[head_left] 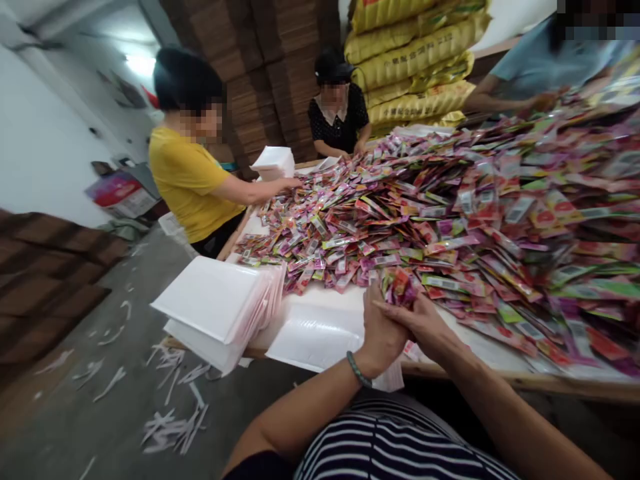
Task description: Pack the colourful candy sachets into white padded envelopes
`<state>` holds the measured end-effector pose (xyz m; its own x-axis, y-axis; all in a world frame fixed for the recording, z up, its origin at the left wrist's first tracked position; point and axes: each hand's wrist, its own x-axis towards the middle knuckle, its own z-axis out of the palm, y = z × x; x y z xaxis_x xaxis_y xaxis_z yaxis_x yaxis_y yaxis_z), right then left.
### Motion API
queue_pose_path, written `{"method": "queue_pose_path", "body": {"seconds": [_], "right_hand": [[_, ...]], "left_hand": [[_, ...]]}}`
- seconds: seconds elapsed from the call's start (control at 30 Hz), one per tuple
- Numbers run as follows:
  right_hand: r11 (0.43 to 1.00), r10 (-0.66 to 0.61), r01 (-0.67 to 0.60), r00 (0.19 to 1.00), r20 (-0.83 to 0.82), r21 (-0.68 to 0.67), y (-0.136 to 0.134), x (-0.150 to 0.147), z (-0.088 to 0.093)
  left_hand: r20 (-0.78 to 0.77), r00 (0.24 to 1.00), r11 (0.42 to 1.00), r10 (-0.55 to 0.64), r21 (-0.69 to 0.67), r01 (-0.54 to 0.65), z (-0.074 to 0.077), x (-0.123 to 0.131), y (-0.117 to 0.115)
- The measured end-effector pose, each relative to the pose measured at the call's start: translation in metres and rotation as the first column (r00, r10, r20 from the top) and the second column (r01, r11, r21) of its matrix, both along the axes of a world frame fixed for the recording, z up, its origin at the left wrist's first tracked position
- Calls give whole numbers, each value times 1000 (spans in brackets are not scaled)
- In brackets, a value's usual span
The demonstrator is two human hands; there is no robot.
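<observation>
My left hand [380, 330] and my right hand [425, 323] meet at the near edge of the table, both closed around a small bundle of colourful sachets [400, 285]. A green bead bracelet [359, 370] circles my left wrist. Just behind the bundle spreads a huge heap of pink, green and red sachets [450, 207] that covers most of the table. A white padded bag [315, 333] lies flat on the table to the left of my hands.
A stack of white padded bags [220, 310] overhangs the table's left corner. Three other people work at the heap: one in yellow [190, 180], one in black [337, 113], one in blue [540, 63]. Yellow sacks [415, 60] and cardboard stacks [270, 67] stand behind. Paper strips [170, 413] litter the floor.
</observation>
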<state>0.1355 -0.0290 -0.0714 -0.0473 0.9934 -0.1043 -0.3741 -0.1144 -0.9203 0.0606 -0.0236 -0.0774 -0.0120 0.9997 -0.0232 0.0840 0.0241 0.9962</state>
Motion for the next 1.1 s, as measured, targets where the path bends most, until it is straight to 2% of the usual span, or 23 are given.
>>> {"method": "queue_pose_path", "body": {"seconds": [0.07,0.1,0.17,0.27,0.33,0.43,0.47,0.5,0.6,0.63,0.67,0.73,0.87,1.03,1.1], "right_hand": [[1000,0,-1,999,-51,-24,0,1,2],[999,-8,5,997,-81,-43,1,3,2],[994,-69,57,989,-129,-96,6,9,-2],[961,-201,163,966,-161,-222,11,20,-9],[941,-248,199,956,-159,-273,9,29,-13],[944,-240,225,970,-33,-241,0,46,-19],[953,-208,212,977,42,-216,-3,52,-21],[962,-168,190,978,122,-195,-6,57,-25],[984,-111,148,946,306,-100,-10,66,-38],[987,-122,150,925,361,-50,-10,67,-43],[987,-147,157,897,418,8,-10,68,-48],[980,-196,153,828,525,125,-11,65,-56],[961,-200,21,736,647,274,-17,53,-60],[893,-219,-181,626,749,412,-11,28,-55],[870,-218,-275,531,819,410,-4,18,-52]], "left_hand": [[-221,973,990,65,140,-34,2,1,-4],[-306,949,981,72,195,-11,4,1,-5],[-427,904,958,2,261,121,7,-1,-7],[-575,800,897,-174,241,369,12,-6,-10],[-635,729,851,-257,209,482,16,-14,-17],[-733,631,806,-253,201,556,22,-36,-32],[-787,571,796,-235,182,578,24,-45,-37],[-850,474,779,-230,131,612,24,-54,-42],[-953,105,752,-285,-153,642,19,-74,-46],[-958,22,757,-287,-214,617,17,-78,-46],[-961,-30,773,-275,-239,588,16,-79,-45],[-974,-63,823,-218,-218,525,15,-77,-43],[-990,-37,926,-138,-142,350,20,-64,-41],[-994,-14,971,-108,-108,211,13,-59,-34],[-996,22,982,-81,-77,170,10,-62,-31]]}}
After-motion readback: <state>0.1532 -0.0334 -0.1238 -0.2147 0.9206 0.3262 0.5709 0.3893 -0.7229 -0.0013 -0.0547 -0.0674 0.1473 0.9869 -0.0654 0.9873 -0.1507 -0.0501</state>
